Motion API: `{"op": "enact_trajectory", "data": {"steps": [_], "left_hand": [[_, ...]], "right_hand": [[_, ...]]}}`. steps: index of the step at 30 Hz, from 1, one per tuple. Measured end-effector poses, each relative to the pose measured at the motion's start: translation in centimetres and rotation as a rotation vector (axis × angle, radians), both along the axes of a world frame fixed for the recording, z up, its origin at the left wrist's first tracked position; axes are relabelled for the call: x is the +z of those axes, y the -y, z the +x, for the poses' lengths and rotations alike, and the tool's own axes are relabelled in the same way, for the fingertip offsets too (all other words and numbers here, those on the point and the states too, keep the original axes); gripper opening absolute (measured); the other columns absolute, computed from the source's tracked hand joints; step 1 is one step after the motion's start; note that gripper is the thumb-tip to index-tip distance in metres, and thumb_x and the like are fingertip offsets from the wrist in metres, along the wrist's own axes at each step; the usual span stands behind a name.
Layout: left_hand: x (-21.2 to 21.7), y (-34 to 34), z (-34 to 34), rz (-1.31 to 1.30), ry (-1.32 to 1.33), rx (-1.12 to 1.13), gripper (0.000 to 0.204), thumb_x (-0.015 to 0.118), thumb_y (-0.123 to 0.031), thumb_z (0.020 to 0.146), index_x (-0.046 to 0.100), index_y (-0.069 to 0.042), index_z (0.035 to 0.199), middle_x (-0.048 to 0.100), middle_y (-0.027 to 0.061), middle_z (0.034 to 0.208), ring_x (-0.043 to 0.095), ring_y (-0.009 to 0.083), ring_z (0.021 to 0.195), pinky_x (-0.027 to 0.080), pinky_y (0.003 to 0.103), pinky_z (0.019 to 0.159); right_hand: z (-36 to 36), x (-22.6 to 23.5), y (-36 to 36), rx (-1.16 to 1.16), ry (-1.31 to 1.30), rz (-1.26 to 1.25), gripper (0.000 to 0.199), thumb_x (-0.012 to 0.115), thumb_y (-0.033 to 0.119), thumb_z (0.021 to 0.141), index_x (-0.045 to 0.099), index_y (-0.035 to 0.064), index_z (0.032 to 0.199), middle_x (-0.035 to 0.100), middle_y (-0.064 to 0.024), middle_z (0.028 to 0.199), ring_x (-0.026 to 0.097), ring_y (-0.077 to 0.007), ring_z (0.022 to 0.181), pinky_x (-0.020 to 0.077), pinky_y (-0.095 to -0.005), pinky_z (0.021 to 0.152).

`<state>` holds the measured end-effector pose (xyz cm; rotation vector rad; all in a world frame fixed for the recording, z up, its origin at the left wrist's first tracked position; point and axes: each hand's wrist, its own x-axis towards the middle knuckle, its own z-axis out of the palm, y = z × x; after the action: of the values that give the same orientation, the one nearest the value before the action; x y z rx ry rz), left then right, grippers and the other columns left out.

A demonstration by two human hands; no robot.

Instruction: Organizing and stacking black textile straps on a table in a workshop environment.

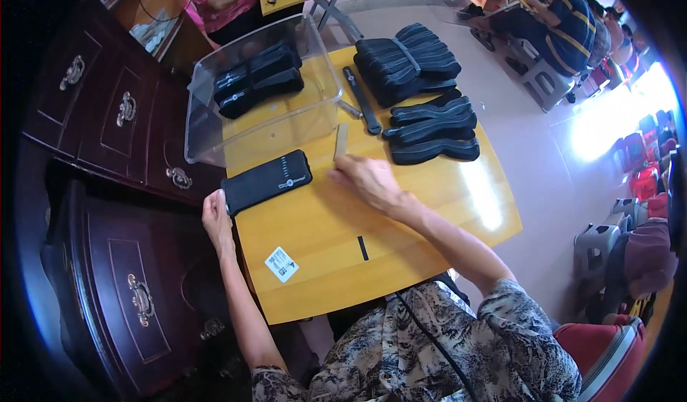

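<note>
My left hand (217, 219) grips the near left end of a flat black fabric sleeve (268, 180) with white print, which lies slantwise on the yellow table (322, 273). To the right of the sleeve, my right hand (372, 184) is closed with its fingertips at the lower end of a short, flat tan strip (341, 141). The strip points away from me, apart from the sleeve. Beyond the right hand lies a stack of curved black padded pieces (433, 129). A black strap with a rounded end (362, 101) rests left of that stack.
At the table's far left stands a clear plastic bin (265, 134) holding bundled black pieces (257, 80). A larger banded black bundle (406, 62) sits at the far right. Nearer are a white label (282, 264) and a small black strip (363, 248). Dark drawers (129, 130) border the left.
</note>
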<state>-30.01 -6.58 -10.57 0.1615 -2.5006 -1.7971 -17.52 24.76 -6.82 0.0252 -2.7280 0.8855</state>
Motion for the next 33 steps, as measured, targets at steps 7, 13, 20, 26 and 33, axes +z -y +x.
{"op": "enact_trajectory", "data": {"steps": [7,13,20,26,33], "left_hand": [[2.1,-1.0,6.0,-0.160,-0.193,0.068,0.027,0.050,-0.024,0.100,0.060,-0.003,0.114,0.054,0.0004,0.079,0.047,0.0061,0.068,0.040,0.022,0.061],[6.0,-9.8,10.7,-0.089,-0.202,-0.236,0.021,0.052,-0.019,0.099,0.061,-0.003,0.109,0.058,-0.0012,0.084,0.049,0.0053,0.072,0.043,0.022,0.066],[5.5,-23.6,12.9,-0.171,-0.399,-0.726,0.017,0.060,-0.014,0.092,0.062,-0.003,0.104,0.062,0.0121,0.087,0.062,0.0237,0.075,0.049,0.033,0.064],[5.8,-33.6,11.6,-0.353,-0.806,-0.932,0.027,0.067,-0.012,0.084,0.060,-0.001,0.107,0.060,0.0135,0.106,0.055,0.0319,0.104,0.045,0.040,0.091],[3.6,-41.5,8.0,-0.719,-0.849,-1.091,0.080,0.067,-0.044,0.081,0.033,-0.011,0.145,0.027,0.0233,0.148,0.018,0.0423,0.140,0.018,0.056,0.111]], "right_hand": [[10.1,2.2,-12.2,-0.349,-0.134,0.198,0.020,0.069,0.017,0.080,0.060,0.0047,0.094,0.059,-0.0099,0.105,0.052,-0.0304,0.107,0.0457,-0.0388,0.088],[11.9,-0.1,-16.2,-0.568,-0.081,0.036,0.035,0.067,0.021,0.084,0.056,0.0029,0.112,0.053,-0.0155,0.123,0.048,-0.0339,0.116,0.0405,-0.0415,0.098],[12.5,0.6,-15.2,-0.610,-0.026,-0.104,0.047,0.064,0.021,0.088,0.049,0.0054,0.129,0.043,-0.0178,0.138,0.044,-0.0355,0.125,0.0386,-0.0416,0.104],[13.3,-0.1,-16.5,-0.568,-0.128,-0.302,0.046,0.071,0.005,0.077,0.058,0.0061,0.121,0.048,-0.0166,0.129,0.050,-0.0341,0.118,0.0436,-0.0383,0.100],[13.4,0.1,-16.7,-0.550,-0.184,-0.412,0.043,0.074,-0.003,0.067,0.060,0.0052,0.107,0.050,-0.0156,0.118,0.054,-0.0342,0.110,0.0472,-0.0386,0.092]]}}
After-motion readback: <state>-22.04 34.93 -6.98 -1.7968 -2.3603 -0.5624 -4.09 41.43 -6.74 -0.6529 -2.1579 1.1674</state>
